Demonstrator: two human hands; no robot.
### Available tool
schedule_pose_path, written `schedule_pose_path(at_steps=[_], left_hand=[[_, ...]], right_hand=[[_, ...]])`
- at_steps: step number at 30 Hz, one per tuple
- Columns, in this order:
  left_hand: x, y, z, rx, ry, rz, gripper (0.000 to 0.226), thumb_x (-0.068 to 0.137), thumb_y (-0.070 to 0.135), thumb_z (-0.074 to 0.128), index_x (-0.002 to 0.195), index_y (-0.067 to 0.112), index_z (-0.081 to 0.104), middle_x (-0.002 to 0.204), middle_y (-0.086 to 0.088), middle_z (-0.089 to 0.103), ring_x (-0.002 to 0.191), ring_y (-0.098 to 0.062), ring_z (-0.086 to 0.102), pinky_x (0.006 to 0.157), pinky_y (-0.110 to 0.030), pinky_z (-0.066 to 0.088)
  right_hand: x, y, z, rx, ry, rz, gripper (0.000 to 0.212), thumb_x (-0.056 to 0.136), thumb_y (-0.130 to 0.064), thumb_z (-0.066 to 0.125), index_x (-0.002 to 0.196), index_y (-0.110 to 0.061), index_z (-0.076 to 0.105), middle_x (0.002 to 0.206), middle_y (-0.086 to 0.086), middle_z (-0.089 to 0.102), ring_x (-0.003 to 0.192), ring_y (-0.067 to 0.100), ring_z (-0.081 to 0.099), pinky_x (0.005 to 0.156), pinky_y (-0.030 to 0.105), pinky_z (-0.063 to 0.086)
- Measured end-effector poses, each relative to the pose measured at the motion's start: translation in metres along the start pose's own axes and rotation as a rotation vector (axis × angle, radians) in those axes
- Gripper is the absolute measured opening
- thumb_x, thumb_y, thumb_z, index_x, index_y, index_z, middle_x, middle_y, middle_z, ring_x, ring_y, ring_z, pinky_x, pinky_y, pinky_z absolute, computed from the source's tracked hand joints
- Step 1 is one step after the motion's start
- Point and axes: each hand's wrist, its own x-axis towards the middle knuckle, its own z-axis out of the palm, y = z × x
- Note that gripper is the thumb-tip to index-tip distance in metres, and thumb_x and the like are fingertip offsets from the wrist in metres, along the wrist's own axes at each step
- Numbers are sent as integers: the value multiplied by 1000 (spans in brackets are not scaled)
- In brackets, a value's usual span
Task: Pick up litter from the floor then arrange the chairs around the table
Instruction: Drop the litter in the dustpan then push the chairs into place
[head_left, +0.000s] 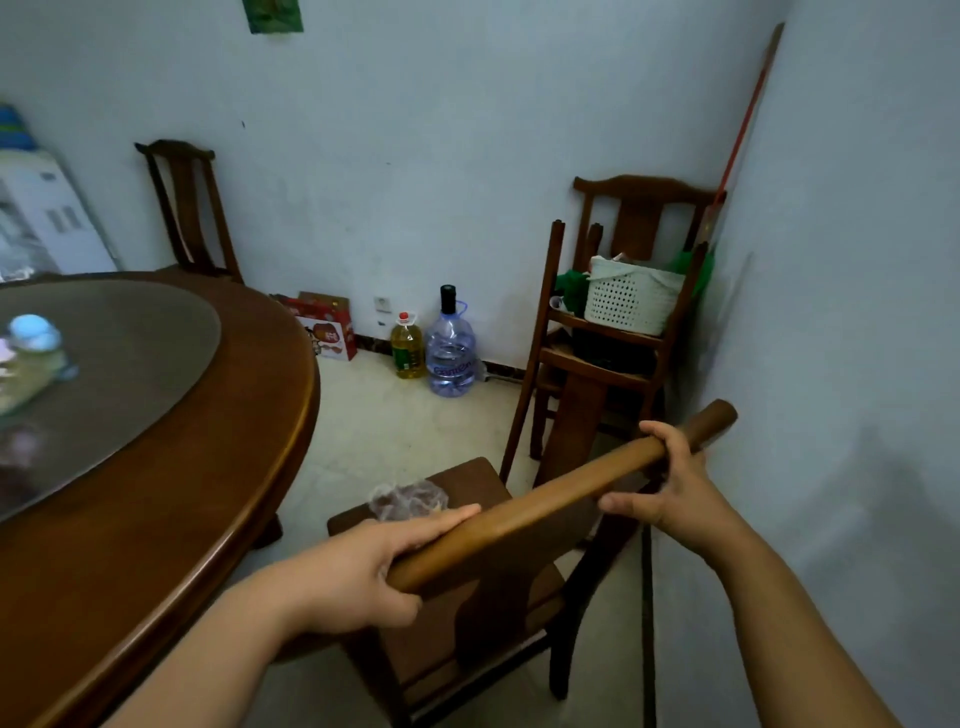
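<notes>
A dark wooden chair (545, 506) stands just in front of me, right of the round wooden table (208, 493). My left hand (363, 566) grips the left end of its top rail. My right hand (670, 488) grips the rail near its right end. A crumpled clear plastic bag (408, 500) lies on the chair's seat. A second chair (189, 208) stands against the far wall behind the table. In the right corner a third chair (641, 208) carries another chair upside down on its seat.
A white basket (631, 299) sits on the stacked chairs. An oil bottle (407, 347), a large water jug (451, 353) and a red carton (327, 325) stand along the far wall. Blurred bottles (34, 353) sit on the table's glass turntable. The right wall is close.
</notes>
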Motion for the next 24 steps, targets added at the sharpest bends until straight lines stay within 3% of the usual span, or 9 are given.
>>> schedule_pose_path(at_steps=[2,6,12,18,22,24], left_hand=[[-2,-5,1,0,13,4,81,85,20,59,122,77,13,90,7,54,72,-10,54,65,-19,44],[-10,-12,2,28,45,18,80,85,19,58,123,75,16,78,10,49,63,-4,49,54,-13,39],[-38,-30,2,7,87,-53,81,85,21,60,117,80,15,92,6,45,71,-13,55,58,-18,41],[-69,-43,8,-14,132,-103,82,85,20,61,117,80,15,93,6,48,71,-13,57,57,-19,44],[-91,-54,15,-74,167,-144,81,85,25,63,121,77,12,105,13,47,80,-11,59,61,-17,46],[-100,-59,20,-112,194,-155,81,83,30,66,119,79,13,115,12,47,89,-12,59,73,-19,49]], right_hand=[[4,1,0,-18,-16,6,102,38,-47,85,121,-47,27,143,5,9,122,35,32,105,48,38],[1,-6,1,-111,-13,37,103,24,-65,82,111,-44,31,125,8,27,109,32,45,92,46,48],[-5,-28,22,-185,-25,45,104,14,-74,75,103,-44,30,120,13,36,96,28,51,79,41,53],[-6,-52,46,-255,-49,14,96,11,-82,70,94,-59,27,115,10,40,100,36,52,92,59,45],[-12,-77,66,-255,-83,-82,99,16,-70,75,102,-50,30,120,10,33,104,33,46,89,50,49],[-12,-86,74,-248,-92,-130,97,22,-62,79,106,-46,31,122,12,35,99,27,49,79,38,51]])
